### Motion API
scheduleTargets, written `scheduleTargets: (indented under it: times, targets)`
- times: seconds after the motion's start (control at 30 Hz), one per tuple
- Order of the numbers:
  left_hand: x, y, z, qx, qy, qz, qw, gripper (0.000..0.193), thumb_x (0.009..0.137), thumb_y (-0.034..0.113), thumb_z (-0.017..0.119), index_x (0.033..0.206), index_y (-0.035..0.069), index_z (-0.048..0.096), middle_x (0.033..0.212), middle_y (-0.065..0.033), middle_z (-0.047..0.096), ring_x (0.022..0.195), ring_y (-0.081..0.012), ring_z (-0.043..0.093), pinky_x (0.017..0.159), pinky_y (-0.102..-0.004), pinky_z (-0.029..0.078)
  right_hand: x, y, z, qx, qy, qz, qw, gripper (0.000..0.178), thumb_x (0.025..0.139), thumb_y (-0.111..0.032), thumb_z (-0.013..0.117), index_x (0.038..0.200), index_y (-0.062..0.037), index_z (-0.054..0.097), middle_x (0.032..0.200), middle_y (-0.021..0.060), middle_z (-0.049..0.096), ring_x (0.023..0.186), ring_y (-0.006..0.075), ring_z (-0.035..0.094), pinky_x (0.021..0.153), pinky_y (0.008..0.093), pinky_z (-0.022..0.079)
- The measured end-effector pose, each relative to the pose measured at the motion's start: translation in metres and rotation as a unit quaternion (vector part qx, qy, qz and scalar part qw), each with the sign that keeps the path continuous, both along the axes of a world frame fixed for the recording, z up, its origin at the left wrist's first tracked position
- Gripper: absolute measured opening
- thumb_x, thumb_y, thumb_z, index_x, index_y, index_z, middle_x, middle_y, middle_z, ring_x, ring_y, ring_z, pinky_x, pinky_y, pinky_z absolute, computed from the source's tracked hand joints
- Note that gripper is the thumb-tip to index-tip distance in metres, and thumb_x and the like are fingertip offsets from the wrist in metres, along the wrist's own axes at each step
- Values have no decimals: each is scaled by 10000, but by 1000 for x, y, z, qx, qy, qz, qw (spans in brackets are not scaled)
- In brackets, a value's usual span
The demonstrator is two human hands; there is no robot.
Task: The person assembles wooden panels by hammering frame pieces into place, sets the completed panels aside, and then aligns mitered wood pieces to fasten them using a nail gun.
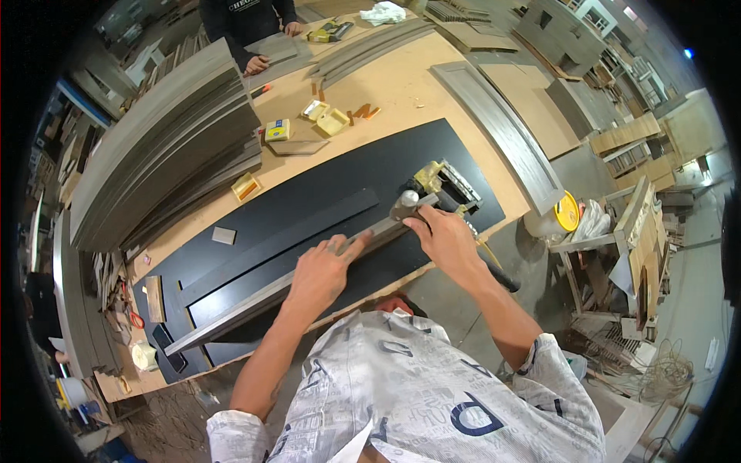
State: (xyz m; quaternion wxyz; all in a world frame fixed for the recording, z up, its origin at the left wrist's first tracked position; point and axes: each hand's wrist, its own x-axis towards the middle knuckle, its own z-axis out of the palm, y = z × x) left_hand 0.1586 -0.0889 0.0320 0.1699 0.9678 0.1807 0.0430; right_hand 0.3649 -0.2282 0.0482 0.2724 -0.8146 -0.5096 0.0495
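Observation:
A long grey wooden strip point(255, 299) runs diagonally over a black panel point(417, 150). My left hand point(320, 270) grips the strip near its middle, index finger stretched along it. At the strip's far right end, my right hand point(446, 241) is closed, thumb and fingertips by the wood. A hammer seems to be in it: a round metal head point(405, 204) shows ahead of the fingers and a black handle point(502, 276) behind the wrist. My palm hides the part between. Just beyond lies a yellow-green and black nail gun point(444, 185). Another dark strip point(309, 239) lies on the panel.
A tall stack of grey boards point(174, 131) stands at the left of the workbench point(386, 85). Small yellow boxes point(328, 119) and a phone point(168, 347) lie about. Across the bench stands another person point(251, 27). A framed grey panel point(502, 127) lies right.

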Motion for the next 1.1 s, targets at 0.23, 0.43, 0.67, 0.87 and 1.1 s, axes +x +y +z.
scheduleTargets:
  times: [0.23,0.43,0.67,0.87,1.1]
  targets:
    - [32,-10,-11,14,7,-5,1000,756,810,19,551,1498,279,379,1135,-157,581,994,-311,618,826,-411,497,15,-4,27,109,-3,-71,992,200,885,-222,701,915,-31,649,750,185,633,684,392,615,586,446,467]
    - [37,-9,-12,13,28,6,999,793,804,7,536,1512,313,351,1224,-176,574,1041,-322,614,849,-416,494,39,-12,-4,13,-52,-40,998,230,916,-268,659,903,-43,612,731,167,638,643,394,620,578,470,488]
    - [34,-14,-13,23,26,0,999,809,806,-3,531,1516,335,338,1232,-179,573,1051,-329,613,854,-422,494,40,-17,1,64,-22,-41,997,218,891,-235,697,900,-25,643,741,192,631,665,398,608,582,451,463]
    - [33,-16,-8,7,44,22,999,791,796,-17,535,1497,312,376,1194,-159,583,1007,-329,617,832,-418,500,45,-14,21,65,5,-11,998,215,925,-248,645,931,-34,628,734,180,637,666,386,633,580,463,490]
    - [34,-16,-8,30,2,18,999,749,795,-21,538,1465,296,436,1174,-140,586,978,-328,619,826,-422,512,59,-18,2,1,-32,20,999,239,926,-243,640,848,-24,583,724,184,629,649,381,624,571,469,487]
